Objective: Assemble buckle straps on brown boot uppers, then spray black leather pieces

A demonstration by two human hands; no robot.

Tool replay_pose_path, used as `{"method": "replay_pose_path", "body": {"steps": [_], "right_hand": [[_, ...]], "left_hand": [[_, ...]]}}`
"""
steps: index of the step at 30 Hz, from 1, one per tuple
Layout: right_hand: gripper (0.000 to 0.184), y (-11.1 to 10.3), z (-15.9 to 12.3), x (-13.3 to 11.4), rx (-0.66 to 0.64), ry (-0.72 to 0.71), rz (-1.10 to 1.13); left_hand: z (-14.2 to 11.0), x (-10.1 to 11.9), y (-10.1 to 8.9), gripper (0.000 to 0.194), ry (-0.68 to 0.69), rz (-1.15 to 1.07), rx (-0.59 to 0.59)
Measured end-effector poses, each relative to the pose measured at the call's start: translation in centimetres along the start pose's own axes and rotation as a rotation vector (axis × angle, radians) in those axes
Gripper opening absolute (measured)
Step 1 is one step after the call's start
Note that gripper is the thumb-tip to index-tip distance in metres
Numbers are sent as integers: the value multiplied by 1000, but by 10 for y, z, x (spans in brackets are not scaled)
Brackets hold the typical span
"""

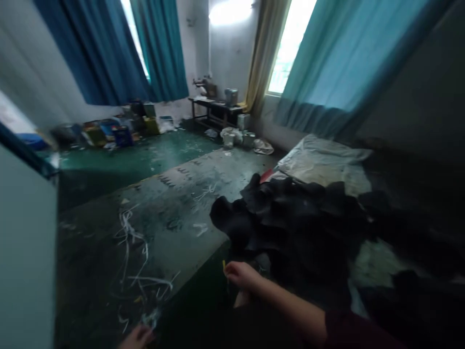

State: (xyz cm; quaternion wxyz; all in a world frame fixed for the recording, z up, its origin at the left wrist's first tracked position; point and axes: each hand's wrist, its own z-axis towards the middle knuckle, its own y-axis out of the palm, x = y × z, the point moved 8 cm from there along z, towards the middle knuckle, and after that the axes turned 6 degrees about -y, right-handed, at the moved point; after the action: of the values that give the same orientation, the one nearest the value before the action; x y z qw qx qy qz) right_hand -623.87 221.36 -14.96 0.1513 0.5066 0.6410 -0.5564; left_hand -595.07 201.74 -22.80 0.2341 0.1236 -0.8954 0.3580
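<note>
My right hand (pixel 240 275) is closed in front of me, to the left of a heap of black curved pieces (pixel 290 218). A small thin yellow piece (pixel 224 265) sticks up at its fingertips; its kind is too small to tell. Below that wrist shows a pale skin-coloured patch, partly hidden. At the bottom edge my left hand (pixel 137 336) is cut off and blurred, with its fingers seemingly curled. Right above it lies a tangle of whitish scraps (pixel 150 317), and whether the hand touches them is unclear.
White strips (pixel 127 223) litter the grey floor on the left. Beyond the black heap lies a pale sheet (pixel 323 162). A low bench (pixel 214 104) with machines stands in the far corner, near tins and boxes (pixel 123 128). A pale panel (pixel 27 242) rises at left.
</note>
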Motion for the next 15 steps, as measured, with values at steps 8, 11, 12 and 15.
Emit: {"method": "replay_pose_path", "body": {"steps": [8, 11, 12, 15], "right_hand": [[26, -167, -79, 88, 720, 89, 247], [28, -227, -113, 139, 972, 222, 239], [28, -245, -120, 152, 1031, 258, 229], [24, -289, -125, 175, 1134, 307, 201]], "left_hand": [[17, 341, 104, 30, 631, 149, -142], [-5, 413, 165, 32, 745, 199, -211], [-9, 431, 180, 33, 759, 213, -208], [-14, 471, 210, 35, 760, 243, -156]]}}
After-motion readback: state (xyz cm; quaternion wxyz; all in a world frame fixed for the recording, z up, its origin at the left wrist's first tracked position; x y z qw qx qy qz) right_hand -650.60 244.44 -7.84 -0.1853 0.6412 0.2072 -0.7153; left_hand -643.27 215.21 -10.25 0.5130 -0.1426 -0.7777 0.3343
